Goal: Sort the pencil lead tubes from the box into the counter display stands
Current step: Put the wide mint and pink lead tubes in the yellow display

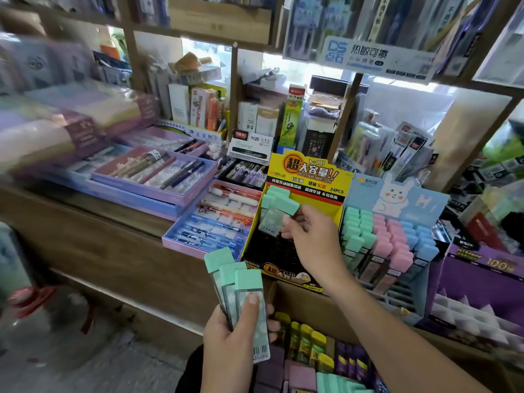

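Observation:
My right hand [310, 236] holds one mint-capped lead tube [276, 217] tilted over the yellow display stand [307, 177], next to several mint tubes [273, 194] standing in its back left corner. My left hand [229, 338] grips a fan of three mint-capped lead tubes [241, 290] below the stand's front. The cardboard box [323, 350] at the bottom holds more tubes in green, yellow, purple and mint. To the right, a blue rabbit display stand [397, 194] carries rows of mint, pink and blue tubes [382, 239].
Purple and blue pen trays [158, 177] lie on the wooden counter [113, 242] to the left. A purple display box [482, 273] stands at the right. Shelves packed with stationery rise behind the stands.

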